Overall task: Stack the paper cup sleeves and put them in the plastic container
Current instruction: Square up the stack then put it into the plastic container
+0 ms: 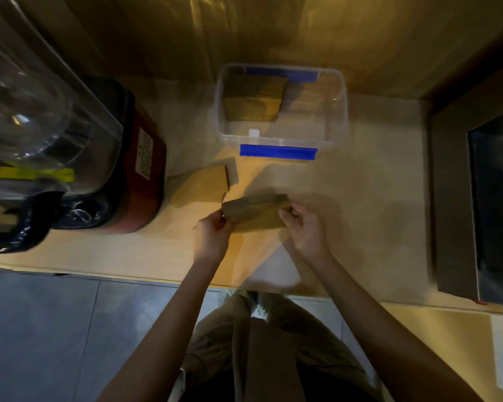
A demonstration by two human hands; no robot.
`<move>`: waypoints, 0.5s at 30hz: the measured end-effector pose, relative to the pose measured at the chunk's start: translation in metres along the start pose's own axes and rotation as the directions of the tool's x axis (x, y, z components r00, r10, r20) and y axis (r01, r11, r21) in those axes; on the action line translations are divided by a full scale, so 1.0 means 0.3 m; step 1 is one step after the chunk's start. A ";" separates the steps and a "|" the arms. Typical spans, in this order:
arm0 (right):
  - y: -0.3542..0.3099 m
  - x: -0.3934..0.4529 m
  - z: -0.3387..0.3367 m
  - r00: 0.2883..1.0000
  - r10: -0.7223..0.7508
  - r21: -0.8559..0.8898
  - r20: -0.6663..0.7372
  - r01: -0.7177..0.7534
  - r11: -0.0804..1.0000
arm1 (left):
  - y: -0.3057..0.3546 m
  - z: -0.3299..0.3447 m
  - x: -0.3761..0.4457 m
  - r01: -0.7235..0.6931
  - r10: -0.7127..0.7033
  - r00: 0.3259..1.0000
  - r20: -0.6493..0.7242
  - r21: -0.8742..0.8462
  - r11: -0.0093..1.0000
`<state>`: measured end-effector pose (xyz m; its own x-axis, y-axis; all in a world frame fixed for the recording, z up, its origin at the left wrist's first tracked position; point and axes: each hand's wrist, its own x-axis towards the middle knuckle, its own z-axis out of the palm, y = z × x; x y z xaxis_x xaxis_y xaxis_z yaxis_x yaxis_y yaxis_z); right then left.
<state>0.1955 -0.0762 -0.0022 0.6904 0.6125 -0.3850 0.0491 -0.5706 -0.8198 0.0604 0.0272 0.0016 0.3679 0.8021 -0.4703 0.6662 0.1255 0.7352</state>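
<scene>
Both hands, left hand and right hand, apparently grip a sleeve stack

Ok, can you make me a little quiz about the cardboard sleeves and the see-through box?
1. True or false: the plastic container already has some sleeves in it.
2. Which hands hold the stack of sleeves above the counter? A) left only B) right only C) both
3. Fill in: a loose pile of sleeves lies on the counter between the held stack and the red ____.

Key
1. True: sleeves in the container lean at its left side.
2. C: the left hand grips one end and the right hand the other.
3. Appliance.
</scene>
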 end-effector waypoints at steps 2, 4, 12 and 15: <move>-0.046 0.045 0.025 1.000 0.011 0.015 0.009 -0.011 1.000 | 0.002 -0.041 0.013 0.021 -0.021 0.999 -0.048 0.014 1.000; -0.097 0.084 0.051 1.000 -0.023 -0.019 0.021 0.023 1.000 | 0.006 -0.081 0.026 0.044 -0.042 0.992 -0.122 0.015 0.999; -0.228 0.202 0.222 0.998 -0.010 -0.032 0.062 0.012 0.999 | -0.023 -0.172 0.107 0.132 -0.152 0.931 -0.333 -0.081 0.988; -0.240 0.211 0.275 0.997 0.034 -0.030 0.066 -0.032 0.999 | -0.030 -0.172 0.125 0.129 -0.144 0.920 -0.366 -0.065 0.989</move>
<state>0.1761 0.0489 -0.0025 0.6426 0.6273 -0.4400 0.0487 -0.6065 -0.7936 0.0347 0.0862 0.0024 0.0052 0.9330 -0.3599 0.6643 0.2658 0.6986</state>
